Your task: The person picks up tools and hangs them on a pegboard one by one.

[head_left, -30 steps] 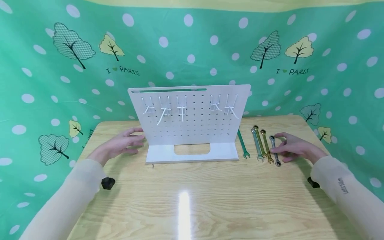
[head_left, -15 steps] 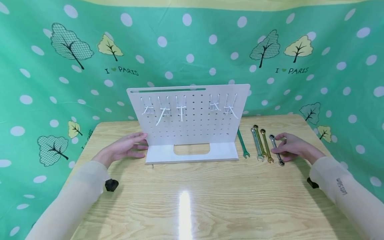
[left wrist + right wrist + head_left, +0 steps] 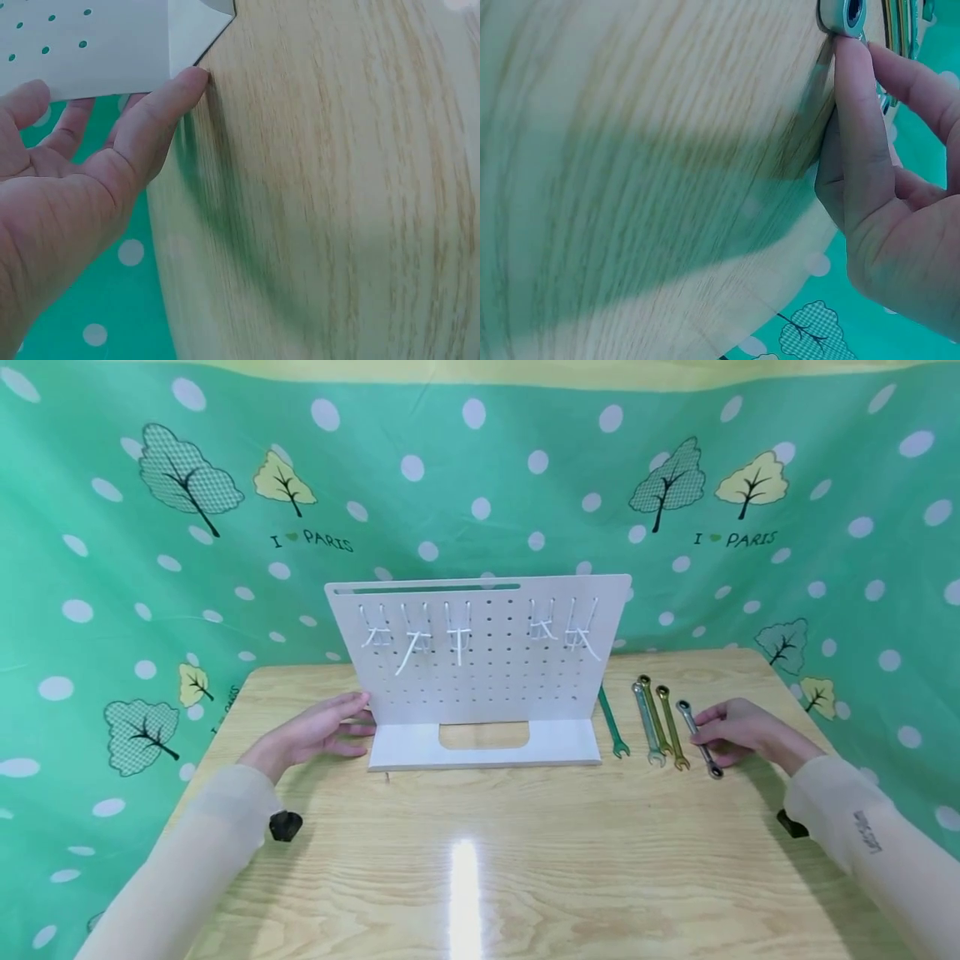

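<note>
My right hand pinches a silver ring wrench at the right of the table, thumb and fingers at its shaft. In the right wrist view, the wrench's near ring end shows just past the thumb tip. A white pegboard stand stands upright at the back middle, with white hooks in its upper rows. At its left edge my left hand rests with fingers loosely extended. In the left wrist view, a fingertip meets the stand's lower corner, and other fingers pass partly behind the panel.
Left of the silver wrench lie two gold wrenches and a pale green one. A darker green wrench lies partly behind the pegboard's right edge. A green dotted curtain surrounds the wooden table.
My left hand has moved right, up to the pegboard's edge. The silver wrench's near end has swung right under my right hand, which has closed further on it.
</note>
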Demonstrator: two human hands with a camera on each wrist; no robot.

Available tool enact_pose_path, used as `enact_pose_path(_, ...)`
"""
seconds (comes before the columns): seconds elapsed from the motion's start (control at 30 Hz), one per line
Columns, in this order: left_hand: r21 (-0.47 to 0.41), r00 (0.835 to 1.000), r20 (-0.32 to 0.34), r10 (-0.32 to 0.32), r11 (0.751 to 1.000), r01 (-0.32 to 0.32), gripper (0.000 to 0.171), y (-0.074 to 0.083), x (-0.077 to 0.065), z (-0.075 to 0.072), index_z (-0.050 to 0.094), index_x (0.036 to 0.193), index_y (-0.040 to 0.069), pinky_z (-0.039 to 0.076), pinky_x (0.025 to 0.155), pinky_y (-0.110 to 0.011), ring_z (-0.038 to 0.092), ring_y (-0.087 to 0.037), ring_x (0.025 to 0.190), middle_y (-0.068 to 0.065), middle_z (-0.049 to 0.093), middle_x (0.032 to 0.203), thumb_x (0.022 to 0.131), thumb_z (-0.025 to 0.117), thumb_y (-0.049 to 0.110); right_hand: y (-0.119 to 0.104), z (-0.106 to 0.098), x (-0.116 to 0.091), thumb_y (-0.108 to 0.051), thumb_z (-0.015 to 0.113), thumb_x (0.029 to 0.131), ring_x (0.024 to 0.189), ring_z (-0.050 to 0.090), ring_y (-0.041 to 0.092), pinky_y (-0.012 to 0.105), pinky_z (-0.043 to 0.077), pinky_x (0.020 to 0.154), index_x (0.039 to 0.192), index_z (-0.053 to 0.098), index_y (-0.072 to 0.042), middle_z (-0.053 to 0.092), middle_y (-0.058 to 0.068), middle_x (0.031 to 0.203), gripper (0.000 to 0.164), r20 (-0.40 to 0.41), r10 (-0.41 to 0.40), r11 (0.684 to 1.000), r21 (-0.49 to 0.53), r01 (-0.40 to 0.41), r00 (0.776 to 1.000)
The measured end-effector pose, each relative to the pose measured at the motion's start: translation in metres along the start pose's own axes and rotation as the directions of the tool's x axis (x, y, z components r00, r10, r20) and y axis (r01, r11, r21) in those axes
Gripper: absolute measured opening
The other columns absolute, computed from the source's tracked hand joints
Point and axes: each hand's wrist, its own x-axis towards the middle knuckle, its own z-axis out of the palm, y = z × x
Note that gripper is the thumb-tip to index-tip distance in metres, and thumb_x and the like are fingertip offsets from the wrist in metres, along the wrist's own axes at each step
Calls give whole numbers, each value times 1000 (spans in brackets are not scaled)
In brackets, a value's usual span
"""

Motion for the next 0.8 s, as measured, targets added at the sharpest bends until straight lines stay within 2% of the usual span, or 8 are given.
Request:
enact_pose_path(0.17,-17,1000,10,1,1000,-1,71,-5,1,-2,15,161,8,50,103,-50,38,-47,139,-29,25,156,109,42,47,2,1,2,-9,71,94,72,62,15,36,63,64,130,48,11,64,5,89,47,18,-1,1000,27,0,1000)
enact_pose_path(0.27,-25,1000,17,-5,1000,6,67,-7,1,-5,18,161,13,51,102,-50,45,-44,134,-28,27,155,109,41,49,1,3,3,-9,69,95,67,61,14,35,62,63,129,47,11,64,4,87,45,22,2,999,39,-3,1000)
enact_pose_path(0.37,-36,1000,28,-11,999,12,66,-8,1,-7,20,162,17,51,101,-51,49,-42,131,-28,30,155,108,40,50,-1,8,1,-11,69,95,64,60,14,34,60,61,124,46,10,61,5,84,43,9,4,1000,14,-4,1000)
enact_pose_path(0.6,-51,999,35,-22,998,24,71,-7,3,-8,21,161,15,51,101,-53,48,-43,132,-30,30,155,107,39,56,-10,17,1,-12,72,87,56,61,18,36,58,54,99,55,5,59,7,70,27,-74,-26,982,-190,11,997)
enact_pose_path(0.8,-99,999,23,23,995,-21,69,-4,3,-8,27,157,9,41,111,-54,38,-44,138,-28,31,153,107,40,54,-12,19,4,-16,72,84,57,58,17,36,58,53,94,57,3,58,7,74,26,-124,-69,946,-324,25,990)
